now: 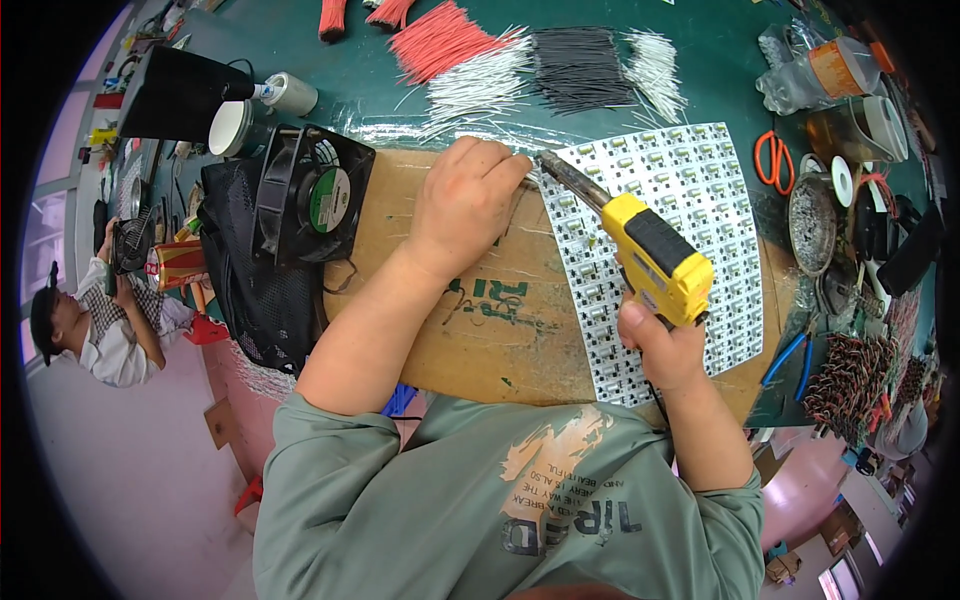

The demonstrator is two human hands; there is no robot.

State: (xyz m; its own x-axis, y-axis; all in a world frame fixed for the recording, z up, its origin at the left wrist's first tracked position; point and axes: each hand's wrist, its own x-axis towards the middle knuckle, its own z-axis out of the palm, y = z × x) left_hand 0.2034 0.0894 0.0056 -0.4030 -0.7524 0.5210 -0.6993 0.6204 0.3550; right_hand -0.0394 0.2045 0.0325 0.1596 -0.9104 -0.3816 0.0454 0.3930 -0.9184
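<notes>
My right hand (665, 345) is wrapped round the grip of a yellow and black soldering gun (665, 262), whose metal tip points up and left. Under it lies a white sheet of circuit boards (715, 210), covered in rows of small components. The gun's tip reaches the sheet's upper left corner. There my left hand (465, 205) has its fingers closed in a pinch, just left of the tip. Whatever those fingers hold is too small to make out. A worn brown cardboard (430, 345) lies beneath the left hand and the sheet.
Bundles of red wires (440, 40), white wires (480, 85) and black wires (580, 68) lie beyond the sheet. A black fan (310, 195) stands at left. Orange-handled scissors (774, 162), blue-handled pliers (790, 365) and a plastic bottle (815, 75) are at right. Another person (110, 310) works far left.
</notes>
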